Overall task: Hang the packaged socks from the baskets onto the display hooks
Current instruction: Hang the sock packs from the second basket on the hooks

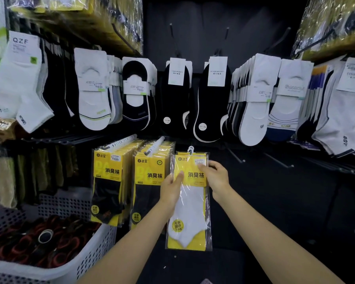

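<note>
Step in hand: hanging one pack of white socks (193,203), held upright just right of two filled rows of yellow packs (150,181), gripped along its left edge by the left hand (171,188) and pinched at its upper right edge by the right hand (216,176). Next, as judged: seat the white plastic hanger (190,150) fully on a display hook, hidden behind the pack, so cannot tell whether already engaged. Legible: "达足" and "消臭袜" on the pack header, "QZF" on a white sock card (22,44) at upper left.

Sock pack (188,199) in front was yellow card, white socks, clear film. Hung packs (107,189) beside it were yellow with black socks. Basket (94,249) was white, perforated; its contents (49,242) red and black. Boat socks (209,103) were black, white-edged.
</note>
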Available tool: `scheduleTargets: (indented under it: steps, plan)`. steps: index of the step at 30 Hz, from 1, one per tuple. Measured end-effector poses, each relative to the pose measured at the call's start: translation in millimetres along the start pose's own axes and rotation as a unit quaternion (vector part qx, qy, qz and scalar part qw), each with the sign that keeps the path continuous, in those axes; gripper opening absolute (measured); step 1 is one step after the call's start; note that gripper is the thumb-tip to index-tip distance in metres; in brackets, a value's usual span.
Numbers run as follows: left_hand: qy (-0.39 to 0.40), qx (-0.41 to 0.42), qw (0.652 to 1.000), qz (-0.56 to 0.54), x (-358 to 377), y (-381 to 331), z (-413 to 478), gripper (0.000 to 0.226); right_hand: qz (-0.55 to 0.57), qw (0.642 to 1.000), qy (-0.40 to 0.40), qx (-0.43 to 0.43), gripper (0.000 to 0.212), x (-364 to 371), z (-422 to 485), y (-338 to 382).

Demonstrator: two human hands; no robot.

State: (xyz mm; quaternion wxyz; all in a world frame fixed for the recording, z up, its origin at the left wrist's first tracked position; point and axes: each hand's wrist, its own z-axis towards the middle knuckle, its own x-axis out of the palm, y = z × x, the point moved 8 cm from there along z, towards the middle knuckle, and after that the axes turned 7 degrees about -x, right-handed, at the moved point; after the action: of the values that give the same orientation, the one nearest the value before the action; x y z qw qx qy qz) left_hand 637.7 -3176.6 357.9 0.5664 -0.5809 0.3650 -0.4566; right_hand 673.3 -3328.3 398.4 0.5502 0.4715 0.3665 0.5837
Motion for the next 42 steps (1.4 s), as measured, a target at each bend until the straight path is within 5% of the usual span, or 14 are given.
scheduleTargets:
  steps: [5,10,15,20,26,34,42]
  plan:
    - [-0.018,-0.018,0.999,0.030,2,9,13,0.027,-0.026,0.998,0.001,0.053,0.025,-12,-7,-41]
    - [-0.009,-0.049,0.994,0.097,-15,48,-10,0.057,-0.077,0.994,0.034,0.073,0.030,-41,-40,-74]
    - [0.060,-0.143,0.977,0.147,-42,163,-83,0.067,-0.144,0.975,0.105,0.131,0.025,-74,-118,-134]
    - [0.072,-0.258,0.938,0.222,-87,297,-178,0.056,-0.186,0.908,0.221,0.302,0.004,-102,-239,-231]
    - [0.091,-0.246,0.897,0.356,-110,356,-232,0.035,-0.240,0.866,0.244,0.365,0.036,-120,-332,-298]
    - [0.079,-0.307,0.827,0.464,-143,383,-250,0.063,-0.187,0.861,0.231,0.412,0.077,-81,-359,-323]
    - [0.021,-0.357,0.895,0.268,-141,375,-251,0.051,-0.128,0.877,0.158,0.436,0.081,-75,-376,-319]
